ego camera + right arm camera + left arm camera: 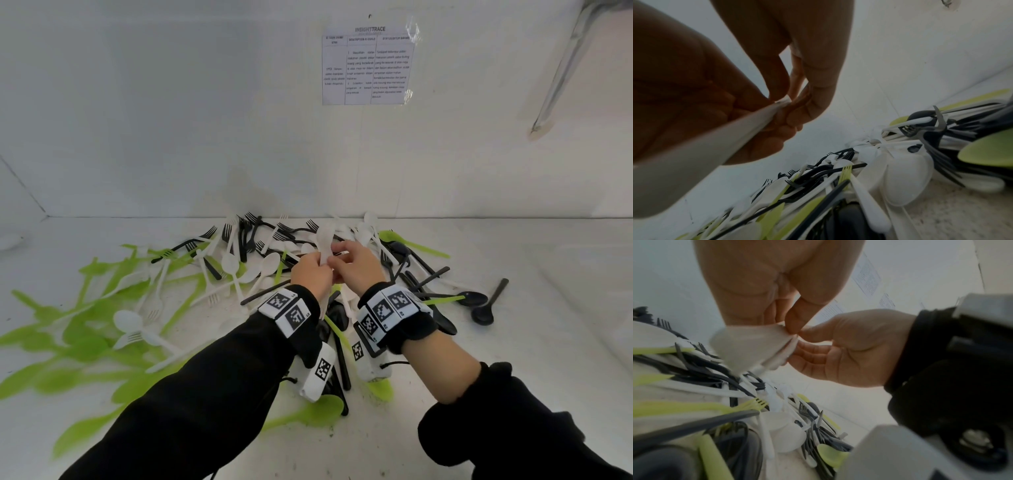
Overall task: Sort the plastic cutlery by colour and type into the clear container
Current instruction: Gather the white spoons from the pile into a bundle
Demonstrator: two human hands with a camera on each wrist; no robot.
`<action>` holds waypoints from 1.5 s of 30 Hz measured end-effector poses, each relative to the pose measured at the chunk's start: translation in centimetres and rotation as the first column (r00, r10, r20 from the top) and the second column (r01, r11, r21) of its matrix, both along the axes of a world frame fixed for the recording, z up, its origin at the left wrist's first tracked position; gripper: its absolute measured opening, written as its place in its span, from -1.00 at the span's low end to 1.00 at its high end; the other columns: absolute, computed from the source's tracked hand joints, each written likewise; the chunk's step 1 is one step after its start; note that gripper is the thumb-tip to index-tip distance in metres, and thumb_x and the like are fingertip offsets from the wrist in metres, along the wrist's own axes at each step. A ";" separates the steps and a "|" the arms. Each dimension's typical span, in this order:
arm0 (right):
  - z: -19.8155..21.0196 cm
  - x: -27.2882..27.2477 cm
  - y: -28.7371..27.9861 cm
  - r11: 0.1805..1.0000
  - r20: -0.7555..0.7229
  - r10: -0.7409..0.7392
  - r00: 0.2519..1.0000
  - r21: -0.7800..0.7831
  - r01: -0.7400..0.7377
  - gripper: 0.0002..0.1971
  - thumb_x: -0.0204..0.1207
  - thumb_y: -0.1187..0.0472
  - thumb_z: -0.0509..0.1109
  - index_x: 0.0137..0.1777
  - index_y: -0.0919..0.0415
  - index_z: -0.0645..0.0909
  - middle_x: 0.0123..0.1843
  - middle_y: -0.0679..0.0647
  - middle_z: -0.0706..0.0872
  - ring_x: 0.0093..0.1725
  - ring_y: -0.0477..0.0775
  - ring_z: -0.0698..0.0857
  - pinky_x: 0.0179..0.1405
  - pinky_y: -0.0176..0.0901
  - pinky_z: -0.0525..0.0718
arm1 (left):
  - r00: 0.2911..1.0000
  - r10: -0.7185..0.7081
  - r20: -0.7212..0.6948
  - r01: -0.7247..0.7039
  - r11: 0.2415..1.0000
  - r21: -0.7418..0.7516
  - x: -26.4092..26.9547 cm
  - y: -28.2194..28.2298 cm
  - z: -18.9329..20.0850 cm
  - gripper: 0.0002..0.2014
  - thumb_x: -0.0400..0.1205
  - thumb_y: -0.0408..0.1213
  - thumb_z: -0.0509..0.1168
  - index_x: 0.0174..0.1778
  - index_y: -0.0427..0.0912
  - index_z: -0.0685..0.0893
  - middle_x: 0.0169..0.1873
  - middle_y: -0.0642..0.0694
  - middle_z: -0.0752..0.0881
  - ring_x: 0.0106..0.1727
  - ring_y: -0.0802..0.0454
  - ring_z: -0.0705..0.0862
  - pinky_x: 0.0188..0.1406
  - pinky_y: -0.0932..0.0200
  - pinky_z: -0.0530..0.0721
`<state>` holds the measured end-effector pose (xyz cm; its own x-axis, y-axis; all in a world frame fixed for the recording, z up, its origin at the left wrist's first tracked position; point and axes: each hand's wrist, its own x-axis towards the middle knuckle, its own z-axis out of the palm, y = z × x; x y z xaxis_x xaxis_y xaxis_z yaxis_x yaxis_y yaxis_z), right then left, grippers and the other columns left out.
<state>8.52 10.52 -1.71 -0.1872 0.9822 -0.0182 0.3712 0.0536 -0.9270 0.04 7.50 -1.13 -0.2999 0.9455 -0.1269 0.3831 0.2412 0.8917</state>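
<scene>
A white spoon [323, 238] stands bowl-up above the heap of mixed cutlery [239, 260]. My left hand [317, 265] grips its handle; in the left wrist view the left hand [791, 326] seems to pinch more than one white spoon [748, 347]. My right hand [344, 260] meets it from the right. In the right wrist view the right hand [795, 97] pinches the tip of a white handle [748, 123] between thumb and forefinger. White, black and green forks, spoons and knives lie tangled beneath both hands. No clear container shows in any view.
Green cutlery [85, 329] spreads over the white tabletop at the left. Black spoons [479, 303] lie at the right. A white wall with a taped paper sheet [368, 65] rises just behind the heap. A metal strut [565, 68] hangs at the upper right.
</scene>
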 end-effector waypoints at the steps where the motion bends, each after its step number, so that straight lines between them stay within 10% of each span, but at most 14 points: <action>1: -0.1 -0.1 0.1 1.000 -0.004 0.005 1.000 -0.006 -0.005 -0.80 0.52 0.34 0.31 0.06 0.06 0.59 -0.04 0.18 0.74 -0.06 0.20 0.76 0.10 0.13 0.73 | 1.000 -0.012 -0.010 0.012 1.000 -0.004 -0.1 0.0 0.0 -0.71 0.62 -0.39 0.14 0.18 -0.24 0.69 0.04 -0.22 0.75 0.09 -0.17 0.71 0.18 -0.11 0.67; 9: 0.0 0.4 1.0 1.000 0.006 0.022 1.000 0.020 -0.022 -0.74 0.40 0.40 0.46 0.00 0.06 0.59 -0.09 0.09 0.74 -0.15 0.02 0.71 -0.02 -0.14 0.69 | 0.999 -0.043 -0.033 0.043 0.999 0.001 -0.9 0.8 0.0 -0.78 0.69 -0.40 0.15 0.19 -0.23 0.62 0.00 -0.17 0.71 -0.33 0.06 0.70 -0.50 0.38 0.58; 14: 0.3 0.4 1.2 0.999 0.027 0.037 0.999 0.015 -0.037 -0.81 0.50 0.38 0.30 0.03 0.11 0.59 -0.13 0.11 0.71 -0.24 0.05 0.65 -0.13 -0.14 0.64 | 0.952 -0.071 -0.297 0.066 0.997 -0.026 -0.8 0.8 0.2 -0.78 0.68 -0.38 0.10 0.19 -0.34 0.53 0.14 -0.30 0.66 0.13 -0.24 0.67 0.03 0.02 0.62; 20: -0.1 0.8 1.3 0.994 0.140 0.094 0.986 -0.071 -0.085 -0.75 0.52 0.29 0.29 0.19 0.13 0.56 -0.08 0.02 0.65 -0.37 -0.12 0.61 -0.39 -0.32 0.49 | 0.846 -0.111 -0.521 0.090 0.994 -0.067 -1.1 0.8 0.1 -0.72 0.67 -0.39 0.11 0.30 -0.28 0.46 0.19 -0.26 0.62 0.19 -0.21 0.62 0.12 -0.05 0.60; 27: 0.1 0.9 2.6 0.995 0.308 0.090 0.947 -0.059 -0.076 -0.74 0.51 0.35 0.24 0.17 0.21 0.61 -0.02 0.07 0.65 -0.29 -0.04 0.61 -0.41 -0.35 0.47 | 0.847 -0.085 -0.524 0.074 0.996 -0.041 -1.2 0.8 0.4 -0.71 0.66 -0.39 0.14 0.31 -0.27 0.47 0.20 -0.25 0.62 0.19 -0.20 0.63 0.10 -0.02 0.58; 34: -0.3 0.5 4.3 0.991 0.681 0.128 0.721 -0.069 -0.111 -0.62 0.65 0.30 0.14 0.45 0.25 0.46 0.43 0.19 0.55 0.42 0.16 0.52 0.34 -0.15 0.46 | 0.861 -0.087 -0.501 0.053 0.995 -0.082 -1.2 1.5 -0.2 -0.72 0.65 -0.40 0.11 0.29 -0.26 0.47 0.17 -0.26 0.63 0.16 -0.20 0.63 0.11 -0.05 0.60; 45: -2.5 0.8 7.0 0.992 0.798 0.125 0.589 -0.116 -0.054 -0.71 0.60 0.24 0.26 0.26 0.35 0.52 0.26 0.24 0.65 0.27 0.19 0.63 0.17 -0.13 0.59 | 0.897 -0.071 -0.437 0.019 0.992 -0.123 -2.1 2.5 -0.7 -0.67 0.66 -0.41 0.08 0.36 -0.26 0.44 0.25 -0.27 0.60 0.26 -0.22 0.59 0.22 -0.04 0.57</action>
<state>9.32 17.55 -4.25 -0.1483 0.9503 -0.2739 0.9633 0.0761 -0.2575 -2.01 10.01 -1.86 -0.3071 0.9466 -0.0981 0.7426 0.3028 0.5973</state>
